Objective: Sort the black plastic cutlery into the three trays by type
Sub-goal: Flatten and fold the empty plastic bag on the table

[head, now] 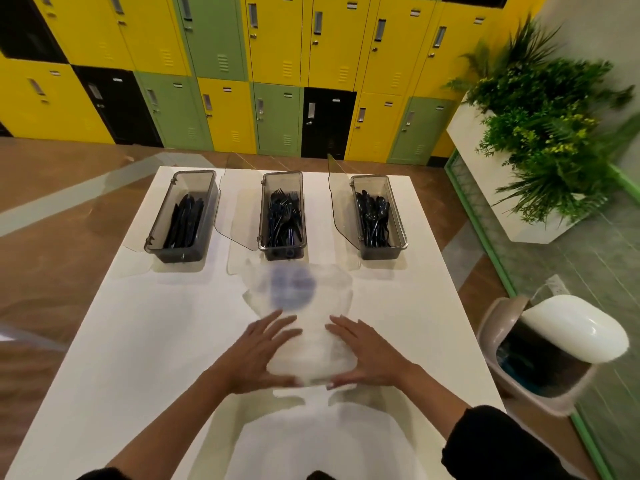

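Three clear trays with their lids open stand in a row at the far end of the white table (104,341). The left tray (157,223) holds black knives (185,220). Black forks (284,216) fill the middle tray (264,216), and black spoons (374,216) lie in the right tray (398,220). A clear plastic container (311,355), blurred by motion and showing a blue smear at its far end, is in front of me. My left hand (259,351) and my right hand (367,355) hold it from either side, fingers spread and thumbs wrapped round its near edge.
A pedal bin (540,348) with its white lid raised stands by the table's right side. A white planter (485,174) with green plants is at the far right. Yellow, green and black lockers (277,64) line the wall beyond the table.
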